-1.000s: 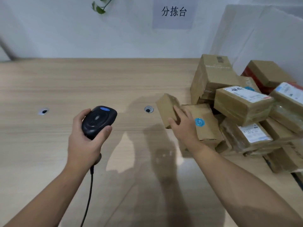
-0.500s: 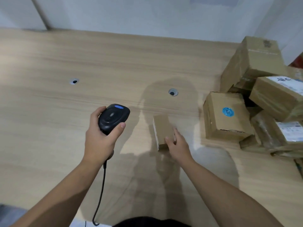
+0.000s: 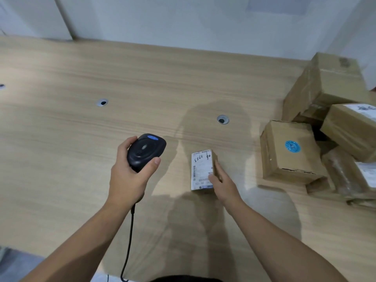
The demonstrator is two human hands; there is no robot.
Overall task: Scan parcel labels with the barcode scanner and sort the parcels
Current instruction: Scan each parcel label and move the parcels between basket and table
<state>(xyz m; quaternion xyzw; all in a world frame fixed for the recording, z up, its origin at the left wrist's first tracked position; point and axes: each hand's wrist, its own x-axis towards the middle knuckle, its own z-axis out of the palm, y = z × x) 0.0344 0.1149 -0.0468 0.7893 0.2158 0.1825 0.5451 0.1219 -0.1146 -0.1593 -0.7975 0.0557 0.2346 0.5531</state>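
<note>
Left hand (image 3: 130, 176): wrapped round the barcode scanner (image 3: 145, 150), thumb over its right flank, fingers curled behind. The scanner head is held up off the worktop (image 3: 61, 149) and faces far and slightly right. The cable (image 3: 128, 241) drops from the handle toward the near edge. It is probably carried raised so the window can swing onto a code without anything being put down.

Right hand (image 3: 221, 180): grips the small parcel (image 3: 214, 158), thumb on the lower right corner of the label (image 3: 200, 169), fingers down the right side. The parcel sits near the middle of the worktop, just right of the scanner. Its white label is turned up and leftward. This looks deliberate: the barcode strip on the label's left edge is uncovered and faces the scanner side. I cannot tell whether the parcel's base rests flat or is tipped.

Pile of parcels (image 3: 335, 129): against the right edge, well apart from the held one. The nearest is the box with a blue sticker (image 3: 284, 165). I read the pile as unscanned stock.

Step in hand: the label is presented and the scan not yet made. The scanner head would need to tilt right and down onto the strip.
</note>
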